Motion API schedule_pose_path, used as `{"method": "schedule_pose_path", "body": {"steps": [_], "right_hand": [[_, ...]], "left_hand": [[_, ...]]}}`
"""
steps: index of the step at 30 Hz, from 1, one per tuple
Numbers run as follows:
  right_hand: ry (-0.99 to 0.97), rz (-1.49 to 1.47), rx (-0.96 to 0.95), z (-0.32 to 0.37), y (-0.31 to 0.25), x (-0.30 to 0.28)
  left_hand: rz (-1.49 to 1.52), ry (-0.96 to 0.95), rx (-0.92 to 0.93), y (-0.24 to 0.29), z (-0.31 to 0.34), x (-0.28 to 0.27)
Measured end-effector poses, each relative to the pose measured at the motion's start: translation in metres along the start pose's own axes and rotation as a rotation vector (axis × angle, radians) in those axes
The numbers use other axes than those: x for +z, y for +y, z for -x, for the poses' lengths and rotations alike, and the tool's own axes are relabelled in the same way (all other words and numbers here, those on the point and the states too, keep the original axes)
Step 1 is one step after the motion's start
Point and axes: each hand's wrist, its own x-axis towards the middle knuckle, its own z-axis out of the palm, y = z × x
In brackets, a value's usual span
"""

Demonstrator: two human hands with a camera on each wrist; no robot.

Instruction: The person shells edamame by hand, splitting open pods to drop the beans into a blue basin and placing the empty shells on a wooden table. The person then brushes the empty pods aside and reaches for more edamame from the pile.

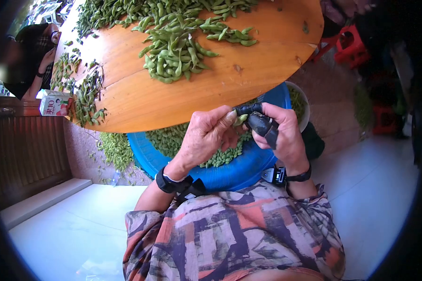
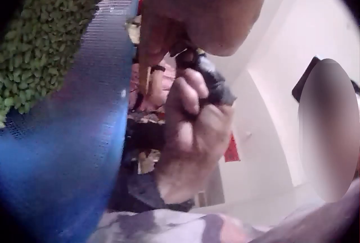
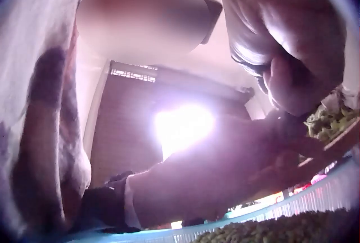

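Over a blue basket (image 1: 262,161) my two hands meet at a green soybean pod (image 1: 240,120). The left hand (image 1: 205,135) pinches one end of it between thumb and forefinger. My right hand (image 1: 286,133), its thumb and forefinger covered in black wrapping (image 1: 262,127), grips the other end. Shelled green beans (image 1: 222,157) lie in the basket just below. In the left wrist view, the right hand (image 2: 194,133) has its fingers curled, and the pod is mostly hidden. The right wrist view is dark around the left hand (image 3: 214,164).
An orange wooden table (image 1: 211,89) stands ahead, bearing a heap of soybean pods (image 1: 178,51). On its left lie dark stems (image 1: 90,91) and a drink carton (image 1: 55,103). Discarded pods (image 1: 116,149) lie on the floor. Red stools (image 1: 351,46) and a pale bowl (image 1: 306,107) are right.
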Motion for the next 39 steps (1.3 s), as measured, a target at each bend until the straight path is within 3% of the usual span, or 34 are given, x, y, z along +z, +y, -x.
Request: {"method": "schedule_pose_path", "body": {"steps": [2,4,6,7,8,10,16,18,19,22,23,24,26,30,34,36,39], "right_hand": [[-0.173,-0.418,0.083,-0.005,0.004,-0.009],[-0.164,-0.455,0.085,-0.003,0.000,-0.005],[0.031,0.041,-0.012,0.002,-0.001,0.004],[0.104,0.165,-0.145,0.002,-0.001,0.010],[0.103,0.166,-0.148,0.003,-0.001,0.013],[0.246,0.470,-0.406,0.002,-0.001,0.016],[0.234,0.579,-0.503,0.006,-0.009,0.023],[0.123,0.413,-0.320,0.007,-0.009,0.015],[0.121,0.415,-0.320,0.007,-0.009,0.011],[-0.037,-0.088,0.061,0.006,-0.008,0.001],[0.026,0.114,-0.026,0.007,-0.009,0.005],[0.025,0.116,-0.026,0.005,-0.007,0.009],[0.241,0.629,-0.546,0.003,-0.001,0.020],[0.293,0.779,-0.671,0.009,0.001,0.033],[0.275,0.763,-0.673,0.008,0.002,0.031],[0.244,0.714,-0.563,0.007,0.001,0.027],[0.265,0.717,-0.579,0.006,0.000,0.029]], "left_hand": [[0.091,-0.002,0.027,0.002,0.000,0.003],[0.314,-0.051,-0.066,0.005,0.000,0.003],[0.318,-0.021,-0.050,-0.003,-0.003,0.006],[0.323,0.009,-0.043,-0.006,-0.003,0.008],[0.322,0.010,-0.040,-0.006,-0.002,0.010],[0.174,0.125,0.009,-0.003,-0.001,0.014],[0.184,0.140,0.080,-0.006,-0.001,0.012],[0.233,0.048,0.038,-0.008,0.002,0.005],[0.234,0.049,0.040,-0.006,0.002,0.004],[0.276,-0.008,0.002,-0.001,0.001,0.001],[0.345,-0.052,-0.008,-0.002,0.000,0.000],[0.413,-0.094,-0.019,-0.002,-0.001,-0.001],[0.517,-0.032,-0.014,-0.004,-0.002,0.006],[0.615,0.013,0.006,-0.008,-0.001,0.007],[0.547,0.027,0.038,-0.018,-0.002,0.009],[0.635,0.047,0.034,-0.018,-0.001,0.013],[0.749,0.070,0.025,-0.008,-0.002,0.021]]}}
